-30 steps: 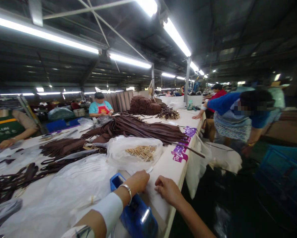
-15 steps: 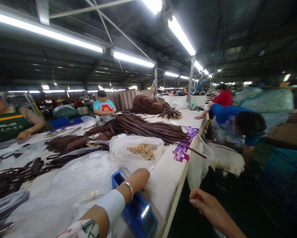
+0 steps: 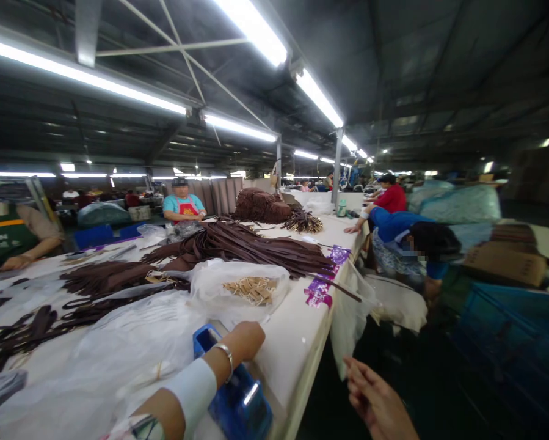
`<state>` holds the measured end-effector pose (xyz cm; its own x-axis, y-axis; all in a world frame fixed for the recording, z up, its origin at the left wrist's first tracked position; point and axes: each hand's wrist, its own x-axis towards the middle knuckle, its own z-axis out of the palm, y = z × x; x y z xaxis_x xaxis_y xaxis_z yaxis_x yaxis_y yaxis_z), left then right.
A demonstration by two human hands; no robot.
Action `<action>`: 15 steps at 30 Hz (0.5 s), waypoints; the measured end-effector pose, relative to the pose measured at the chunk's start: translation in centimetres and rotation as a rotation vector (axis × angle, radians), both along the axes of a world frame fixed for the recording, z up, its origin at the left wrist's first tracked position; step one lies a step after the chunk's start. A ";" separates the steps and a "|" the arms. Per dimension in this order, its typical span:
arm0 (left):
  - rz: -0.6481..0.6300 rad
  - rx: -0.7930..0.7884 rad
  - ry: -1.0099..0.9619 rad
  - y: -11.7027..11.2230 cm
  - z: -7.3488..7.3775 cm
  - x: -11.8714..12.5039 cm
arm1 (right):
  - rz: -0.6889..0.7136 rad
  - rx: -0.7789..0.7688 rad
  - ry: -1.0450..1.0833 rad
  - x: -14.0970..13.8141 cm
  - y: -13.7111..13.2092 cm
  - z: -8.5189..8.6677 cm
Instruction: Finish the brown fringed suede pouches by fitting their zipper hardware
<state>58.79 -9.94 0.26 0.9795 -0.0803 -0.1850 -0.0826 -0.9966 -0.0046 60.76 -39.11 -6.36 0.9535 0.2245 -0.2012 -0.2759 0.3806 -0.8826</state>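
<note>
My left hand [image 3: 245,340] lies on the white table [image 3: 297,324] just past a blue tape dispenser [image 3: 235,397], fingers curled under; whether it holds anything is hidden. A bracelet and a white sleeve cover that wrist. My right hand [image 3: 370,397] hangs off the table's right edge above the dark floor, fingers loosely apart and holding nothing. A clear plastic bag with small tan pieces [image 3: 251,290] lies just beyond my left hand.
Piles of brown leather straps [image 3: 247,244] cover the long table, with plastic sheets [image 3: 132,348] at the near left. A person in blue [image 3: 407,235] bends down at the right edge. Other workers sit at the left [image 3: 8,238] and far side [image 3: 182,205]. Blue crates [image 3: 512,342] stand right.
My right hand left the tabletop and dropped off the right edge, lower and nearer me. The person in blue bent further down. My left hand stayed put.
</note>
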 end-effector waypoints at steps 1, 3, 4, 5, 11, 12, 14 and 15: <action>0.004 -0.024 -0.034 -0.6 0.8 -0.4 | 0.045 0.041 0.011 -1.1 0.6 0.7; 0.005 -0.115 -0.128 -1.9 2.6 -1.9 | 0.120 0.105 0.013 -3.1 2.0 2.0; 0.002 -0.184 -0.177 -2.6 3.4 -2.9 | 0.165 0.136 0.007 -4.0 2.7 2.6; -0.001 -0.265 -0.220 -3.3 4.2 -4.1 | 0.216 0.163 0.000 -4.9 3.4 3.1; 0.161 -0.993 -0.265 -6.4 5.6 -14.0 | 0.586 0.235 -0.030 -10.6 7.8 4.7; 0.216 -1.180 -0.258 -6.5 5.6 -15.8 | 0.627 0.244 -0.025 -11.7 8.6 4.8; 0.320 -1.461 -0.275 -6.1 5.7 -19.3 | 0.706 0.266 -0.002 -14.0 10.3 4.9; 0.364 -1.524 -0.294 -5.8 5.8 -21.0 | 0.748 0.275 0.011 -15.4 11.1 4.9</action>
